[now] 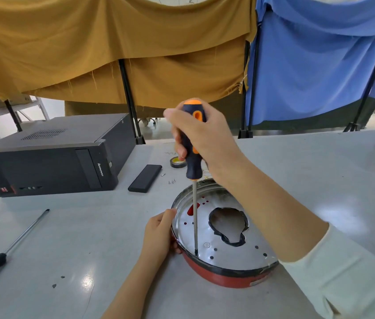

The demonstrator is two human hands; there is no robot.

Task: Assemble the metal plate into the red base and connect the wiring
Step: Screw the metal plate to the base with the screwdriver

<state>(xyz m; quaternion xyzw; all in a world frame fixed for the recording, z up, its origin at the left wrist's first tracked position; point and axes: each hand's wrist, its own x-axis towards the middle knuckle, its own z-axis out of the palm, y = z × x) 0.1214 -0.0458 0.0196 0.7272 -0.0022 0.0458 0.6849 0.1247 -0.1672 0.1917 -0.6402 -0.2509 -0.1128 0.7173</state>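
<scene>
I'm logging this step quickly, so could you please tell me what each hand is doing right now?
Left hand: grips the rim of the red base.
Right hand: closed round the screwdriver, its tip down on the metal plate.

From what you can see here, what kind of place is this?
Probably a workshop or repair bench, not a home. A desktop computer case lies on a grey work table, a spare screwdriver and loose screws lie around, and cloth curtains screen the station off.
</scene>
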